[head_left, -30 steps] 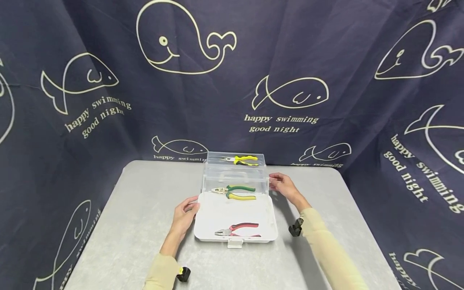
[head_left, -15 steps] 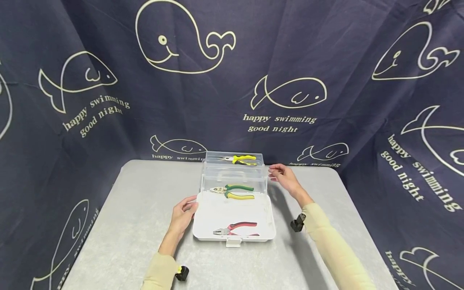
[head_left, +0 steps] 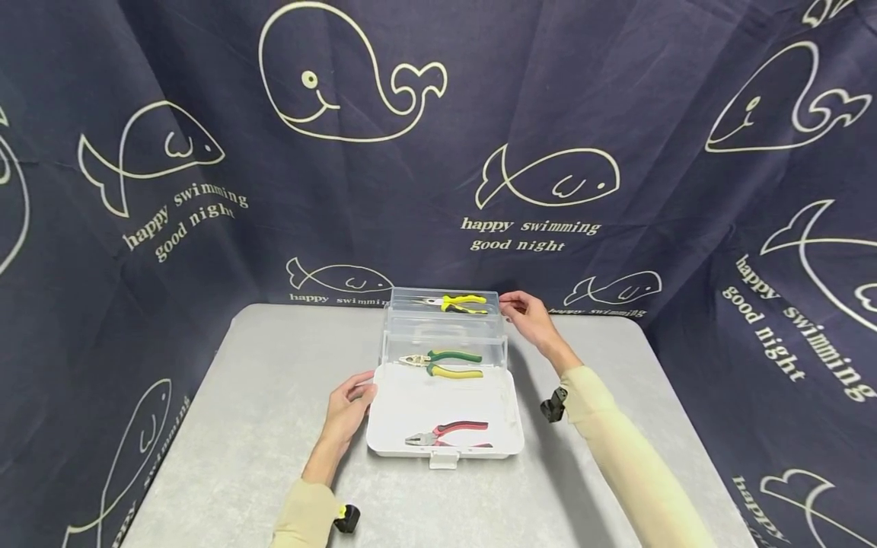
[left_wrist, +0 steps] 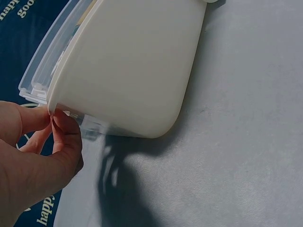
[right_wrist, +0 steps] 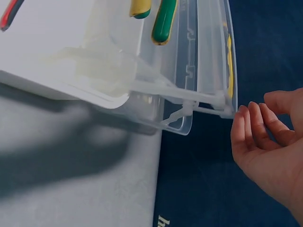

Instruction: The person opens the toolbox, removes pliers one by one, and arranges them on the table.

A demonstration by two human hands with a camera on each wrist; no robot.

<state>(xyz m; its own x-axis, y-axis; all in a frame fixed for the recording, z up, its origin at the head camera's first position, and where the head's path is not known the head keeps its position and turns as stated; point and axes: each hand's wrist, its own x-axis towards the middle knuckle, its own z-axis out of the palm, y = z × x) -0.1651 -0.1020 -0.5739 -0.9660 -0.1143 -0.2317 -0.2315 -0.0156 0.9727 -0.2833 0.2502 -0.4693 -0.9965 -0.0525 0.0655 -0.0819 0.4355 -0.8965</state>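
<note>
An opened toolbox with a white section (head_left: 438, 402) in front and stepped clear trays (head_left: 445, 326) behind stands mid-table. Red-handled pliers (head_left: 464, 425) lie in the white section. Green-and-yellow pliers (head_left: 456, 355) sit in a clear tray above, and yellow-and-black long-nose pliers (head_left: 467, 299) in the rearmost tray. My left hand (head_left: 347, 407) pinches the white section's left rim between thumb and fingers, plainest in the left wrist view. At the rearmost tray's right corner, the fingertips of my right hand (right_wrist: 270, 146) are at or almost against the clear plastic, loosely bent and holding nothing.
A grey table (head_left: 274, 457) carries the toolbox. Right behind its back edge hangs a dark blue curtain (head_left: 425, 183) with fish and whale drawings. A white latch (head_left: 443, 459) sticks out from the box's front.
My right hand has moved back and slightly left, from beside the middle tray to the rearmost tray's corner. The left hand keeps its grip, and the toolbox and pliers stay put.
</note>
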